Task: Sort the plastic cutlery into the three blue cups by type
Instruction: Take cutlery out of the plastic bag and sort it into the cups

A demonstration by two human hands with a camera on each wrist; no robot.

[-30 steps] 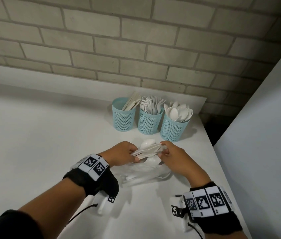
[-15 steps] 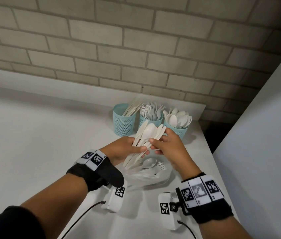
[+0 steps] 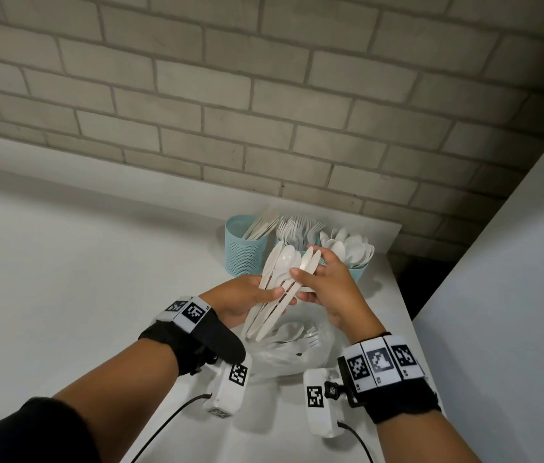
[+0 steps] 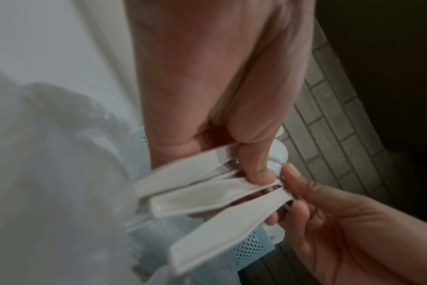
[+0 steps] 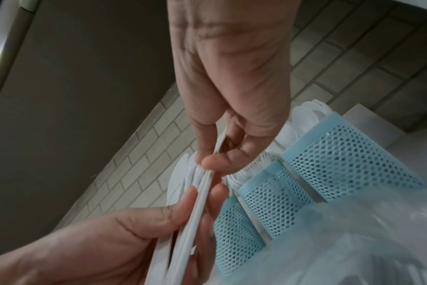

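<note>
Three blue mesh cups stand at the back of the white table: the left cup (image 3: 245,252) holds knives, the middle cup (image 5: 276,194) holds forks, and the right cup (image 3: 359,274) holds spoons. My left hand (image 3: 263,292) grips a mixed bundle of white cutlery (image 3: 279,272) upright in front of the cups, with its handles (image 4: 207,192) fanned out below. My right hand (image 3: 300,274) pinches a white knife (image 3: 308,259) at the bundle's right edge between thumb and fingers. In the head view the bundle hides most of the middle cup.
A clear plastic bag (image 3: 290,349) with several more pieces of cutlery lies on the table under my hands. The brick wall (image 3: 263,128) is just behind the cups. The table's right edge (image 3: 401,312) lies close beside my right hand, next to a grey panel.
Both hands have lifted the bundle off the bag and turned it from flat to nearly upright. My right hand has shifted to the knife at the bundle's right edge.
</note>
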